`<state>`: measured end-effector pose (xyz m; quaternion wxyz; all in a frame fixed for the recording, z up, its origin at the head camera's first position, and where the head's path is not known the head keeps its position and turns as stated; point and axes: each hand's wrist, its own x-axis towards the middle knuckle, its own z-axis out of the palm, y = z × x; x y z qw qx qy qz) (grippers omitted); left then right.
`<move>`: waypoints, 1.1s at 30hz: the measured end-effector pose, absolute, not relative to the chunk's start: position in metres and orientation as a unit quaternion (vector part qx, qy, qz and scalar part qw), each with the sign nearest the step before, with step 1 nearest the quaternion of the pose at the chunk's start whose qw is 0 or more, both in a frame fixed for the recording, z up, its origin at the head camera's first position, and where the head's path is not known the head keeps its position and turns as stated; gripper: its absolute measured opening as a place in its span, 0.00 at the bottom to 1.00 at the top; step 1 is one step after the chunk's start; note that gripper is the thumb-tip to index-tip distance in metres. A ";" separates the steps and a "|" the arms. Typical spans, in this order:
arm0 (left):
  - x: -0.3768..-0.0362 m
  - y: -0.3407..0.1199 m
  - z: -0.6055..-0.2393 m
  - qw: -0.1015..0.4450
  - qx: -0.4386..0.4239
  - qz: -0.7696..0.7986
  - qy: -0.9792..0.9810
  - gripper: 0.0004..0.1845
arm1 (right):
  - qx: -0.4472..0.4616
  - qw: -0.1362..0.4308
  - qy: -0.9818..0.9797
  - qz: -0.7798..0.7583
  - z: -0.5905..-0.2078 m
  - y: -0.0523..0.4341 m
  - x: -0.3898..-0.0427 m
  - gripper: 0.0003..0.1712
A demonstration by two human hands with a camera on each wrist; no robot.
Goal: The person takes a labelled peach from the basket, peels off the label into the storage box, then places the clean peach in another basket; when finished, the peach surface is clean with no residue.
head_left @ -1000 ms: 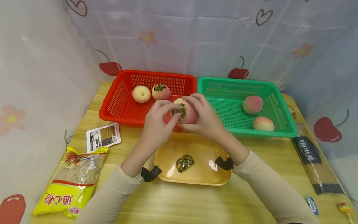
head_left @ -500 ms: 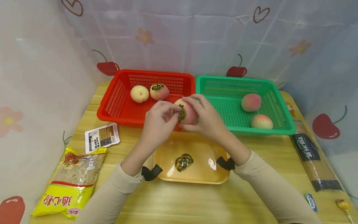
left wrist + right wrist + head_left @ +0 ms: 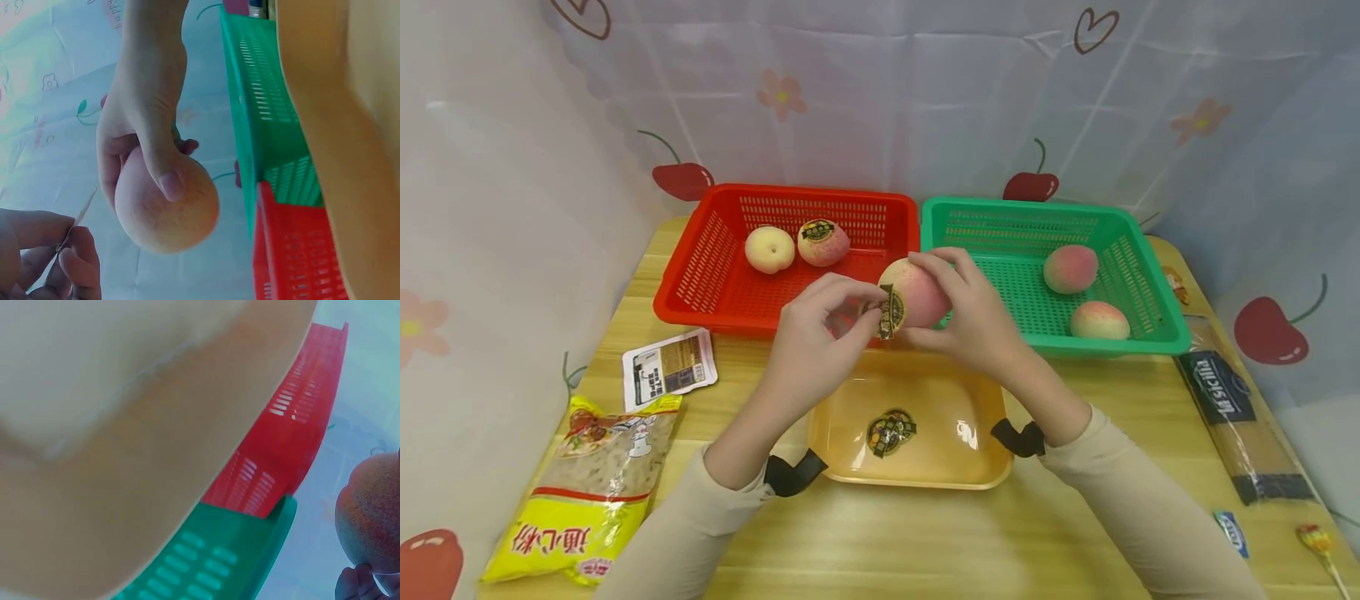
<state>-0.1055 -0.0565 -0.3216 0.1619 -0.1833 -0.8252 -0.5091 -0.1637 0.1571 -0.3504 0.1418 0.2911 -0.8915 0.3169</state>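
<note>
Since a second before, the sticker (image 3: 891,312) had come further off the peach (image 3: 917,293): it had lain nearly flat on the skin, and now it stood out edge-on, joined to the fruit along one side only. With my left hand (image 3: 820,333) I pinched its free edge between thumb and forefinger, the other fingers loosely curled beneath. My right hand (image 3: 973,312) gripped the peach, fingers wrapped over its top and far side, thumb pressed on the near face, and I held it in the air above the gap between the red basket (image 3: 700,275) and the yellow tray (image 3: 842,433), just beside the green basket (image 3: 1150,283). One peeled sticker (image 3: 891,432) lay in the tray. Two peaches (image 3: 797,244) sat in the red basket, one carrying a label; two more (image 3: 1084,292) lay in the green one. A noodle bag (image 3: 587,492) and a small packet (image 3: 668,368) lay on the table (image 3: 925,542) to my left, and a pasta packet (image 3: 1240,425) to my right.
</note>
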 end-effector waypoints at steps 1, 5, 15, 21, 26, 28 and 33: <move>-0.104 -0.058 -0.323 0.150 -0.179 -0.513 -0.826 0.07 | 0.284 0.139 -0.892 0.323 -0.350 0.160 -0.164 0.50; -0.098 -0.064 -0.334 0.092 -0.167 -0.515 -0.835 0.07 | 0.261 0.134 -0.892 0.345 -0.351 0.171 -0.163 0.49; -0.094 -0.066 -0.382 -0.056 -0.156 -0.442 -0.882 0.08 | 0.221 0.123 -0.890 0.380 -0.353 0.194 -0.157 0.48; -0.096 -0.059 -0.405 -0.121 -0.205 -0.373 -0.896 0.08 | 0.215 0.120 -0.890 0.384 -0.356 0.200 -0.153 0.48; -0.093 -0.053 -0.418 -0.148 -0.252 -0.297 -0.909 0.08 | 0.219 0.116 -0.886 0.391 -0.360 0.202 -0.151 0.48; -0.091 -0.051 -0.422 -0.148 -0.269 -0.264 -0.914 0.10 | 0.221 0.115 -0.885 0.393 -0.361 0.203 -0.150 0.48; -0.087 -0.048 -0.427 -0.110 -0.298 -0.196 -0.928 0.13 | 0.226 0.118 -0.882 0.397 -0.363 0.206 -0.149 0.48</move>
